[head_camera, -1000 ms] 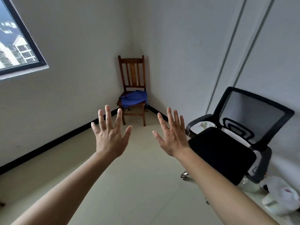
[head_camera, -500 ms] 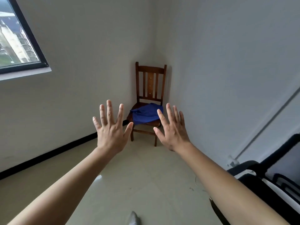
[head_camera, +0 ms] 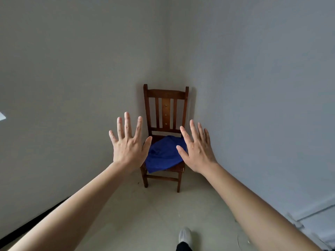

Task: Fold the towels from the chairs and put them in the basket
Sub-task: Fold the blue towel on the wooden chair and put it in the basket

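A crumpled blue towel [head_camera: 163, 155] lies on the seat of a brown wooden chair [head_camera: 165, 107] that stands in the corner of the room. My left hand [head_camera: 127, 147] is stretched out in front of me with its fingers spread, just left of the seat and short of it. My right hand [head_camera: 197, 151] is held the same way, fingers apart, and overlaps the towel's right edge in the picture. Neither hand holds anything. No basket is in view.
Two pale walls meet behind the chair. The floor is light tile, with a dark skirting strip [head_camera: 36, 221] along the left wall. My foot in a white shoe [head_camera: 184, 236] shows at the bottom edge.
The view has come closer to the wooden chair, which now sits in the centre and looks larger. The window and the black office chair have left the picture. Both hands stay spread.
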Action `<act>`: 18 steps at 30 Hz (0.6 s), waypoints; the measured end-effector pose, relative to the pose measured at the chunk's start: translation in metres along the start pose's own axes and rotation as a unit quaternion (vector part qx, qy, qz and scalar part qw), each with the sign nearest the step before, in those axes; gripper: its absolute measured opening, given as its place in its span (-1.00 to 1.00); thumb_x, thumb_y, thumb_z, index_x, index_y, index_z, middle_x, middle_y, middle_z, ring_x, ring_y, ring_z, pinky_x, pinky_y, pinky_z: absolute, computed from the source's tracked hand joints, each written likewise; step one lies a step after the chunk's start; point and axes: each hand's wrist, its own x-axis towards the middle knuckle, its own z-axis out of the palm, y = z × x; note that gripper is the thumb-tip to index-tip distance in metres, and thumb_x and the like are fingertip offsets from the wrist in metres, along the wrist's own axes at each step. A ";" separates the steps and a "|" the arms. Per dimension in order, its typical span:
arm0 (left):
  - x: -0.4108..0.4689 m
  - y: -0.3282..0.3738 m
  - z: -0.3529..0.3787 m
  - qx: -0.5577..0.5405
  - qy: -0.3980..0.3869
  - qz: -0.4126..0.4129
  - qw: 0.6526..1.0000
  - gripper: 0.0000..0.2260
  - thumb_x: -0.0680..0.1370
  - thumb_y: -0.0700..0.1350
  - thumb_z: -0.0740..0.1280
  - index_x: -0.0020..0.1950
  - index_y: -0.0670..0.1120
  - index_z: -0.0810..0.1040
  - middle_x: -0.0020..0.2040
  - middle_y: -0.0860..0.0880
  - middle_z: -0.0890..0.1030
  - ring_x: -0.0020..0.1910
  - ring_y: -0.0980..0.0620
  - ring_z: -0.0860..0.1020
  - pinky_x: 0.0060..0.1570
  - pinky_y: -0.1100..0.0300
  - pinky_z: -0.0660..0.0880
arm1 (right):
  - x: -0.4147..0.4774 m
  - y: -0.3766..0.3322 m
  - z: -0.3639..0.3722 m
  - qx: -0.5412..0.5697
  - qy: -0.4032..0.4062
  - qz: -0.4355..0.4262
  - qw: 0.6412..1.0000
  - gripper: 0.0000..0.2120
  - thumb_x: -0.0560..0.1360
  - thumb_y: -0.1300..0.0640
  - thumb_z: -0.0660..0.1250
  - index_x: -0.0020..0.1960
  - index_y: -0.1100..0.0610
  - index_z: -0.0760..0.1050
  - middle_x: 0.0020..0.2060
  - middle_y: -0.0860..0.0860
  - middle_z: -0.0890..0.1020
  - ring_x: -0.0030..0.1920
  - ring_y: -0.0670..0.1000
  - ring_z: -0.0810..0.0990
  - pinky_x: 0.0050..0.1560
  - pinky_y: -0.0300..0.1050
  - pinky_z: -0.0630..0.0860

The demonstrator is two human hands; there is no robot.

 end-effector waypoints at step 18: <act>0.347 -0.046 0.222 -0.013 -0.213 -0.110 0.971 -0.35 0.62 0.29 -0.05 0.58 0.12 -0.29 0.59 -0.06 -0.35 0.58 -0.19 -0.22 0.48 -0.34 -0.01 | 0.322 0.096 0.224 0.060 -0.199 0.039 0.977 -0.33 0.65 -0.21 0.03 0.64 0.02 -0.14 0.62 0.20 -0.14 0.60 0.29 -0.12 0.56 0.22 -0.09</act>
